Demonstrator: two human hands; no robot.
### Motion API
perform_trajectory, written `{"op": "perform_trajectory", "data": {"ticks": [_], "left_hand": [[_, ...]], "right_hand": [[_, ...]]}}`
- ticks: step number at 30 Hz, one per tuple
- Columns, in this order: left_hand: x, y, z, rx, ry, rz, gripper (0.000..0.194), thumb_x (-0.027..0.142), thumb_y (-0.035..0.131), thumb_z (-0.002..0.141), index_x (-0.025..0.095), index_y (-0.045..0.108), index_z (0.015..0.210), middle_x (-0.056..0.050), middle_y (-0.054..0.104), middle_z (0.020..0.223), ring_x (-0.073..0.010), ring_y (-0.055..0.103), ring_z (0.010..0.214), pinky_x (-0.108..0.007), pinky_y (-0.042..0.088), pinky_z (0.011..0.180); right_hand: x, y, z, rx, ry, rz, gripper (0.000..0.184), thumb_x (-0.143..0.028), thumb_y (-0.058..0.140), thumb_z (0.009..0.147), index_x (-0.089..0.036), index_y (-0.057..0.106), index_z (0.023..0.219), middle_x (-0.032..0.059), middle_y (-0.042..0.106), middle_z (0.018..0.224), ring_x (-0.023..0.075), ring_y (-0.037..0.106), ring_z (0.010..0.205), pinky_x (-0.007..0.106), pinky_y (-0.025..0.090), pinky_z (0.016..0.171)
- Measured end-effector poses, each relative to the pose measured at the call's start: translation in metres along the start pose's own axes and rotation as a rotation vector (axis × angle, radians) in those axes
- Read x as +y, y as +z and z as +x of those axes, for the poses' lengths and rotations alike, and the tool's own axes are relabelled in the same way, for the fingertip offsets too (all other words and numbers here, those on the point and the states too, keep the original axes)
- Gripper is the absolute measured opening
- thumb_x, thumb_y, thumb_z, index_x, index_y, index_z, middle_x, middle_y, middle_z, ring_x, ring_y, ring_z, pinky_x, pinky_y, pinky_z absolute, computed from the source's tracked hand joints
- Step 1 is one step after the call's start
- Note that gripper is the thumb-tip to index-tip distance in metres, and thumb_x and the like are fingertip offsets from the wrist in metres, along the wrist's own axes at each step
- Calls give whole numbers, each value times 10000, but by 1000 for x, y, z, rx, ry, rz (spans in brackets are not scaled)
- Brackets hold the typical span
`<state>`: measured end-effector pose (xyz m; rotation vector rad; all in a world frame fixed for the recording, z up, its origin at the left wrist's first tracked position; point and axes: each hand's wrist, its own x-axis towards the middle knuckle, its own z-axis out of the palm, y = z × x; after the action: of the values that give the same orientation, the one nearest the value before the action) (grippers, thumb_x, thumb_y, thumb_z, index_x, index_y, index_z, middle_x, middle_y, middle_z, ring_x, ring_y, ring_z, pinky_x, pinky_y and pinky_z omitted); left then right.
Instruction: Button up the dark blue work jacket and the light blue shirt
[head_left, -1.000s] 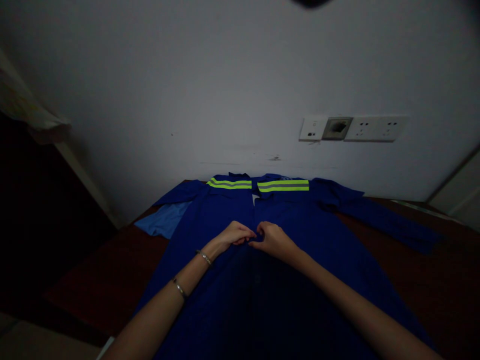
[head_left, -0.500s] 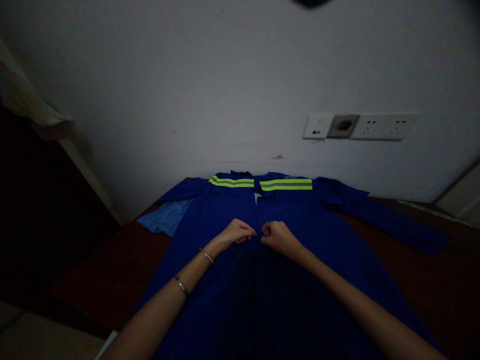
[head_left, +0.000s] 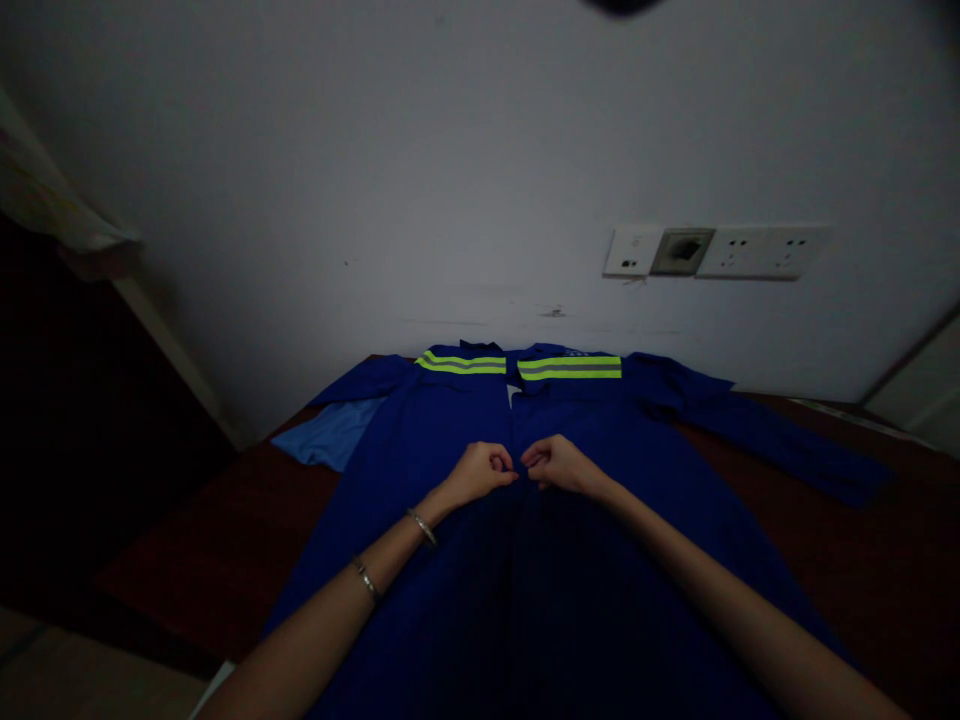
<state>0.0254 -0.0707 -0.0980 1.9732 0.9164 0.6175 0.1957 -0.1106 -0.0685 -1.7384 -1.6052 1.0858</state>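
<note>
A dark blue work jacket [head_left: 645, 470] with yellow-green reflective stripes [head_left: 570, 367] lies flat on a dark brown table [head_left: 225, 545], its collar toward the wall. My left hand [head_left: 481, 470] and my right hand [head_left: 556, 463] meet over the jacket's front opening, about the middle of the chest. Both hands are closed in a pinch on the two front edges of the cloth. Two thin bracelets ring my left wrist [head_left: 421, 524]. The jacket's right sleeve [head_left: 787, 445] stretches out to the right.
A lighter blue cloth [head_left: 330, 435] pokes out from under the jacket at the left. On the white wall behind are a switch and sockets [head_left: 712, 252]. The room is dim. A pale curtain [head_left: 45, 205] hangs at the far left.
Both hands have slid a little farther up the front opening toward the collar, still pinched together on the cloth. The jacket itself lies as before.
</note>
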Motion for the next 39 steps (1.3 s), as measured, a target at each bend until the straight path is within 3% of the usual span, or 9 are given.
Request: {"op": "perform_trajectory", "data": {"ticks": [4, 8, 11, 16, 20, 25, 34, 39], "left_hand": [[2, 2, -2, 52, 34, 86, 180, 239, 580, 650, 121, 654, 764, 30, 517, 570, -68, 425, 525, -168, 275, 476], [5, -2, 1, 14, -28, -3, 170, 205, 550, 649, 106, 659, 735, 16, 550, 593, -66, 436, 521, -167, 301, 486], [8, -7, 3, -64, -164, -111, 239, 305, 538, 692, 91, 644, 682, 22, 513, 518, -50, 378, 412, -177, 259, 414], [14, -7, 0, -36, -312, -160, 436, 525, 546, 680, 96, 617, 651, 46, 429, 423, -37, 293, 325, -192, 171, 348], [12, -3, -1, -72, -358, -178, 278, 382, 641, 624, 115, 604, 690, 66, 433, 429, -29, 275, 307, -187, 149, 330], [9, -1, 0, -46, -396, -204, 99, 191, 606, 599, 130, 572, 670, 78, 432, 423, -27, 263, 296, -183, 145, 321], [18, 0, 1, 48, -420, -265, 165, 262, 638, 617, 123, 566, 668, 87, 394, 415, -22, 274, 335, -171, 162, 350], [17, -2, 0, 15, -401, -269, 132, 244, 616, 619, 133, 549, 649, 88, 395, 420, -26, 268, 333, -178, 147, 348]], "right_hand": [[-3, 0, -1, 4, -9, -11, 223, -51, 560, 605, -82, 622, 817, 13, 616, 657, 60, 528, 439, 158, 439, 418], [-4, -3, -4, -46, -45, 44, 136, -140, 588, 658, -91, 623, 780, 4, 591, 606, 79, 560, 494, 168, 477, 452], [-1, -4, -4, -106, -95, 94, 131, -200, 592, 686, -99, 614, 765, 1, 578, 585, 92, 573, 540, 188, 505, 479], [4, 0, -1, -113, -135, 133, 138, -211, 574, 703, -99, 603, 777, 11, 591, 618, 97, 579, 565, 190, 499, 475], [4, 3, 0, -69, -149, 67, 94, -120, 569, 664, -102, 586, 755, -14, 572, 566, 74, 541, 480, 162, 458, 430], [3, 2, -2, -33, -210, -13, 76, -133, 538, 697, -107, 586, 749, -3, 587, 585, 56, 511, 422, 145, 408, 397], [6, -1, -1, 6, -366, -21, 177, -284, 564, 725, -124, 593, 795, 3, 604, 640, 78, 550, 422, 167, 399, 404], [3, 2, -5, 45, -378, -10, 202, -303, 561, 726, -120, 596, 805, 24, 613, 714, 88, 573, 445, 173, 425, 392]]}}
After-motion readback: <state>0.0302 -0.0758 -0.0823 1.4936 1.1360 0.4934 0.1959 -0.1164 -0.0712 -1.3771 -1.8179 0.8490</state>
